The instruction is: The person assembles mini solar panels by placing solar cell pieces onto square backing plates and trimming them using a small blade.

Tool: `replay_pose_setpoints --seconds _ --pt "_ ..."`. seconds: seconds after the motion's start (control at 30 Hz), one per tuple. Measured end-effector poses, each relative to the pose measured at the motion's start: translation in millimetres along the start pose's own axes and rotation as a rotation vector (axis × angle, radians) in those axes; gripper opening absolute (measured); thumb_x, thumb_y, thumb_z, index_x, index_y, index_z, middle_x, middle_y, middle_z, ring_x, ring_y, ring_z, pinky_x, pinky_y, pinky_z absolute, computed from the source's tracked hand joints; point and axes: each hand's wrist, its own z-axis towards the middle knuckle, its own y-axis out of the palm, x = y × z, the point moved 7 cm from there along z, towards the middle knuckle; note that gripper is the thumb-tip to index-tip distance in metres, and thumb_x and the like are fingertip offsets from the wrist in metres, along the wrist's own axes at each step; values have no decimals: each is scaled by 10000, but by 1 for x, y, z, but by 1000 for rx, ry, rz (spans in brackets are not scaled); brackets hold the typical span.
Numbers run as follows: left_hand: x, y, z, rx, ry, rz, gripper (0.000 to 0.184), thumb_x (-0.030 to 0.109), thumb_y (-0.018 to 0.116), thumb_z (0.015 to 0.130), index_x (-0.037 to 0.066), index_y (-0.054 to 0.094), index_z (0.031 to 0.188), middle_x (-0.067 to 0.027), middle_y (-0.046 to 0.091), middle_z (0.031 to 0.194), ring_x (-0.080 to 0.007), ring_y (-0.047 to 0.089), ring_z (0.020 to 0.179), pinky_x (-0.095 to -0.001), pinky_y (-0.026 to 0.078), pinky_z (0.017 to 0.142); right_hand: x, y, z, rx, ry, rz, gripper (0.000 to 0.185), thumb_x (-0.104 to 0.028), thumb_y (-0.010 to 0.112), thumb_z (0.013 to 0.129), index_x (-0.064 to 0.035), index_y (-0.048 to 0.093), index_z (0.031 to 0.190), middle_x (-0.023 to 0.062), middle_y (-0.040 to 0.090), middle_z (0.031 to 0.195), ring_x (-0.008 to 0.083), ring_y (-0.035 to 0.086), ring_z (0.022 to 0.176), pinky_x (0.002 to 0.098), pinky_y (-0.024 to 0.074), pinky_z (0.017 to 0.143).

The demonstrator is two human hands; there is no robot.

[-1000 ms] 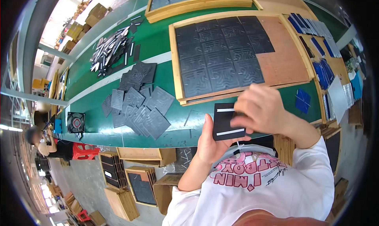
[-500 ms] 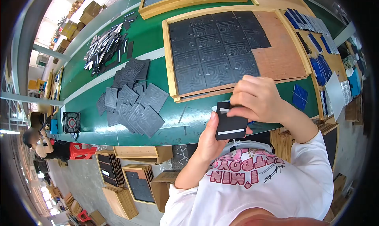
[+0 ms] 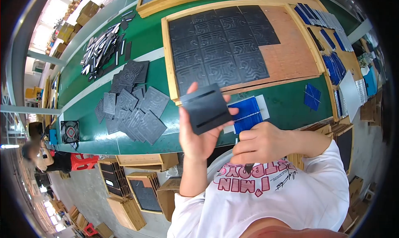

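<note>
My left hand (image 3: 197,140) grips a black square plate (image 3: 207,109) that shows two dark parallel strips, with fingertips round its right edge. Close to its right, my right hand (image 3: 258,143) is closed in front of my shirt; a small dark bit shows below its fingers, too small to name. Blue cells (image 3: 246,114) with a white sheet behind them lie at the table's front edge, just above my right hand. Beyond the plate, a wooden frame (image 3: 169,63) holds rows of black patterned tiles (image 3: 220,46) on a brown board (image 3: 289,57).
Loose black tiles (image 3: 135,109) are heaped left of the frame, with a pile of dark and white strips (image 3: 102,51) behind. A small fan (image 3: 70,132) stands at the table's left end. Blue pieces (image 3: 334,67) lie at right. A person (image 3: 41,155) sits far left.
The white strips no longer show on the plate; two dark strips show instead. My left hand has moved left and up with it. My right hand has come away and down, and blue cells have come into view.
</note>
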Motion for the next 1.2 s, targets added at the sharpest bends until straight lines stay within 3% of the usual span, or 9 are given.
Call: replay_pose_setpoints --seconds 0.1,0.2,0.23,0.33,0.37,0.57,0.87,1.07,1.2 --pt "12 -10 -3 -20 13 -98 655 552 388 1016 216 224 1554 -348 370 1457 -592 501 1223 -638 549 911 30 -3 -23 12 192 56 351 -204 776 693 -156 694 1031 -36 660 980 159 602 811 290 507 549" --pt "19 -9 -6 -58 54 -45 668 478 446 1019 188 181 1559 -328 363 1476 -596 488 1237 -632 533 946 53 -25 -30 142 352 -186 479 -234 820 655 -148 677 1104 -26 677 1069 200 626 950 309 548 617" --pt "19 -9 -7 -72 42 -104 761 306 596 952 168 170 1568 -319 317 1510 -606 448 1270 -639 511 975 56 -26 -33 132 375 -180 513 -241 827 644 -150 670 1124 -20 674 1108 207 620 996 311 554 634" --pt "23 -3 -9 -89 77 96 914 133 692 838 148 154 1577 -311 317 1513 -599 442 1283 -637 500 991 61 -24 -39 93 429 -169 592 -255 843 618 -156 653 1169 -8 660 1201 220 603 1104 313 566 666" --pt "22 -2 -9 -22 42 27 1037 -4 719 732 131 139 1581 -296 325 1515 -590 433 1298 -632 494 999 61 -24 -38 74 437 -171 602 -255 844 614 -158 649 1176 -7 653 1216 219 597 1121 313 567 667" --pt "15 -4 -10 -57 51 168 1083 -154 621 690 191 116 1584 -234 350 1524 -570 438 1309 -621 487 1017 60 -21 -39 31 447 -184 609 -222 841 611 -160 646 1184 -3 632 1244 217 577 1157 311 573 675" --pt "17 -9 -10 8 127 264 1007 -175 620 700 155 212 1559 -255 397 1476 -552 443 1315 -611 497 1008 59 -23 -34 2 457 -158 650 -176 851 595 -156 635 1209 11 613 1234 232 569 1172 321 581 697" --pt "17 -17 -6 40 164 383 987 -154 644 708 129 215 1551 -243 468 1415 -438 509 1309 -582 492 1017 59 -32 -30 29 454 -65 667 -184 869 594 -149 629 1215 16 611 1228 249 578 1141 349 575 759" --pt "10 -14 -4 26 104 388 982 -212 565 709 112 186 1554 -169 497 1392 -330 538 1298 -453 483 1061 56 -55 -18 146 370 -27 691 -220 882 599 -147 617 1234 29 621 1222 274 591 1101 382 555 812"
